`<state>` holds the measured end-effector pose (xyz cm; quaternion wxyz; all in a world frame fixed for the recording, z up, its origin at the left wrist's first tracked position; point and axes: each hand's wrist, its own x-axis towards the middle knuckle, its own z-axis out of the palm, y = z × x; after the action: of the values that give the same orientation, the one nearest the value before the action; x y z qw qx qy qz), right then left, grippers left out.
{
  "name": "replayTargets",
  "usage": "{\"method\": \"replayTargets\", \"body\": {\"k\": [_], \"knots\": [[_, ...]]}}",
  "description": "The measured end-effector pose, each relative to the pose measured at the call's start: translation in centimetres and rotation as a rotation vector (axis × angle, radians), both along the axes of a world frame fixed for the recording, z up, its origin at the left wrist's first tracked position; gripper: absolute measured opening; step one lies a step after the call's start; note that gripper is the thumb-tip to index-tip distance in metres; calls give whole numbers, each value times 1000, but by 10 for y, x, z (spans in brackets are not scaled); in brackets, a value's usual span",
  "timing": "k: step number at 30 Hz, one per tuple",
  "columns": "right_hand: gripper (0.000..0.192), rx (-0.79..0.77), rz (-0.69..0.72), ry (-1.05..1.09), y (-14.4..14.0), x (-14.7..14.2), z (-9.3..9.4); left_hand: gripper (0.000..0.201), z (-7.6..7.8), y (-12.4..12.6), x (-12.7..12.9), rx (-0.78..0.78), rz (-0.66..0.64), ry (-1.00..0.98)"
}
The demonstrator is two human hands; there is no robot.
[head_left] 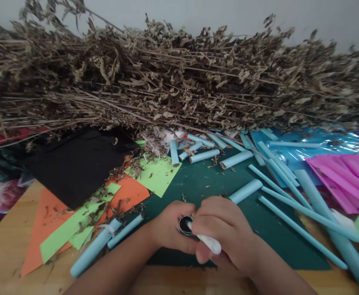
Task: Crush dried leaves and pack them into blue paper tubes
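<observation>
My left hand [173, 227], closed, is wrapped around a small round tube [181, 230] with a thin pale rim and a dark inside. Its wall is mostly hidden by my fingers. My right hand [225, 229] is closed on a slim white stick [211, 244] with a rounded end. The stick slants toward the tube's mouth, but my fingers hide whether its tip is inside. Both hands touch above the near part of a dark green sheet [277, 233]. Just beyond my right hand lies a light blue paper roll [245, 191].
A long heap of dried leafy stalks [179, 78] spans the back. More blue rolls [236, 159] are scattered right and behind. At left lie black paper [83, 164], orange paper [40, 233] and green paper [71, 227]. Pink crepe paper [345, 180] and blue film [290, 153] lie right.
</observation>
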<state>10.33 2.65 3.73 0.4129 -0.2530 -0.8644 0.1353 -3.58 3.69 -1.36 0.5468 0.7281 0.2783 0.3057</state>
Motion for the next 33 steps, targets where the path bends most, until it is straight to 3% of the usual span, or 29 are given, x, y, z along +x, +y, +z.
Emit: {"method": "replayTargets", "body": {"k": [3, 7, 11, 13, 16, 18, 20, 22, 24, 26, 27, 30, 33], "knots": [[35, -36, -18, -30, -2, 1, -2, 27, -1, 0, 1, -8, -14, -17], [30, 26, -8, 104, -6, -4, -6, 32, 0, 0, -1, -29, -7, -19], [33, -71, -28, -45, -8, -8, -7, 37, 3, 0, -2, 10, -35, -16], [32, -42, -2, -6, -8, -3, -5, 38, 3, 1, -1, 16, -20, -38], [31, -31, 41, 190, -8, 11, -1, 38, 0, 1, -1, -13, -15, -77], [30, -89, -6, 425, -6, 21, -1, 35, -4, -1, -1, -43, -26, -107], [27, -123, -137, 699, 0, 29, -6, 31, -6, -4, -1, -62, -35, -129], [18, -153, -333, 832, 11, 36, -15, 30, -4, -10, -2, -113, -1, -146], [10, -227, -494, 667, 26, 43, -26, 31, 7, -15, -4, -163, 107, -194], [10, -242, -523, 330, 40, 47, -37, 31, 26, -17, -5, -109, 216, -214], [11, -243, -480, 222, 45, 48, -41, 30, 38, -16, -5, -9, 229, -147], [14, -240, -315, -38, 53, 48, -52, 27, 65, -9, -3, 358, 281, 303], [17, -233, -239, -221, 53, 47, -56, 24, 69, -3, 0, 539, 247, 685]]}}
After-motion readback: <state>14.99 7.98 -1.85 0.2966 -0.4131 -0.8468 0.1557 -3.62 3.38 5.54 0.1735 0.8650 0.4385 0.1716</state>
